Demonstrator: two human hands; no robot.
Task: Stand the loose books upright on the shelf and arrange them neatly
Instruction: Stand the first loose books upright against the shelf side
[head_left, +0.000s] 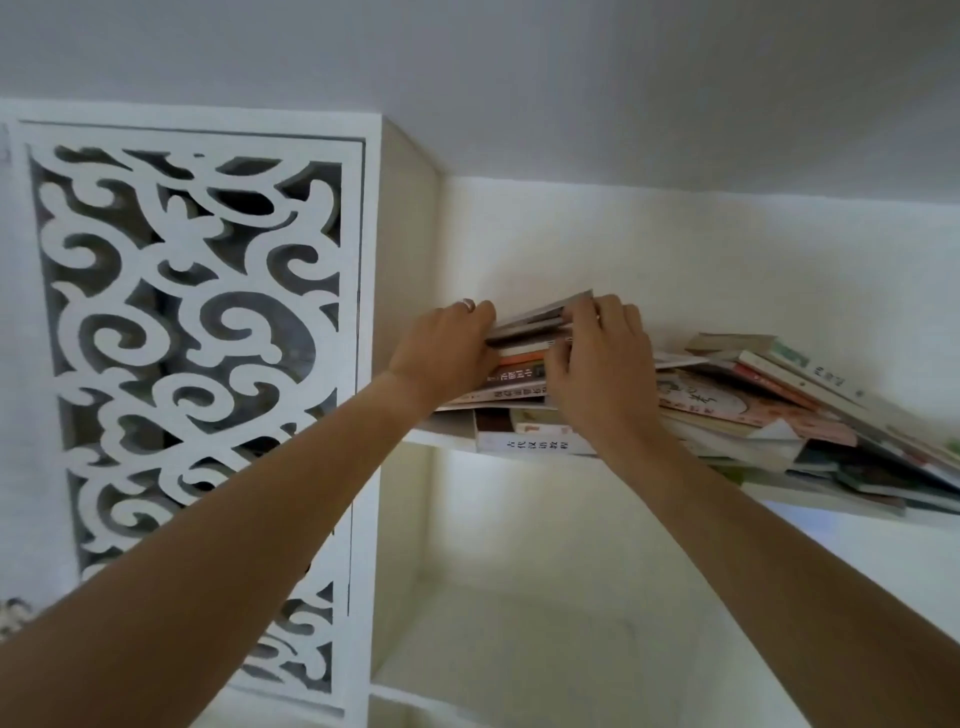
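A messy heap of books (753, 410) lies flat and slanted along the white upper shelf (441, 436). At its left end a small stack of books (524, 358) is tilted up. My left hand (444, 351), wearing a ring, grips that stack's left edge. My right hand (597, 374) presses on its spines from the front right, fingers curled over the top book. A white book with dark characters on its spine (524, 444) lies flat beneath the stack. The lower books are partly hidden by my right wrist.
The shelf's side wall (405, 249) stands just left of my left hand. A white carved lattice panel (192, 338) fills the left. An open compartment (519, 623) lies below the shelf. The ceiling is close above.
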